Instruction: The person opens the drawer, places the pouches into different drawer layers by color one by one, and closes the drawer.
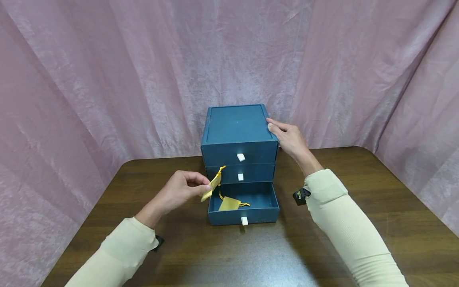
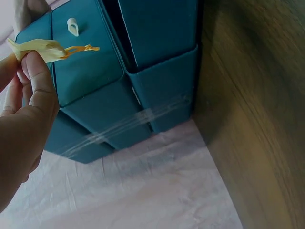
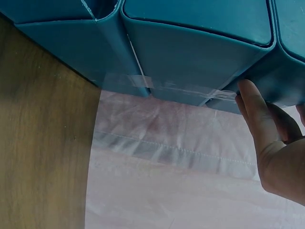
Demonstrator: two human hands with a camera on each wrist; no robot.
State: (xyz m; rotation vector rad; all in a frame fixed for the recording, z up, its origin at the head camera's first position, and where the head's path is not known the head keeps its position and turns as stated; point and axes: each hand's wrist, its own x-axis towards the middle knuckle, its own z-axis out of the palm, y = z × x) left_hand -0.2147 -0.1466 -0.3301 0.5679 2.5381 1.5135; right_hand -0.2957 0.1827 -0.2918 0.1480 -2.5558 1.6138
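A small yellow drawstring pouch [image 1: 214, 184] is pinched between the thumb and fingers of my left hand [image 1: 181, 189], in front of the left side of a blue three-drawer cabinet [image 1: 236, 123]. The bottom drawer [image 1: 244, 216] is pulled out, and a second yellow pouch [image 1: 229, 203] lies inside at its left. My right hand [image 1: 292, 139] rests on the cabinet's upper right edge. In the right wrist view, its fingers [image 3: 255, 107] lie against the side wall. The left wrist view shows the held pouch [image 2: 40, 49] with its orange cord hanging free.
White pull tabs [image 1: 240, 157] mark the drawer fronts; the upper two drawers are closed. Clear tape [image 3: 181, 89] runs across the cabinet's side. It stands on a brown wooden table [image 1: 179, 255], with a pink curtain [image 1: 233, 52] behind.
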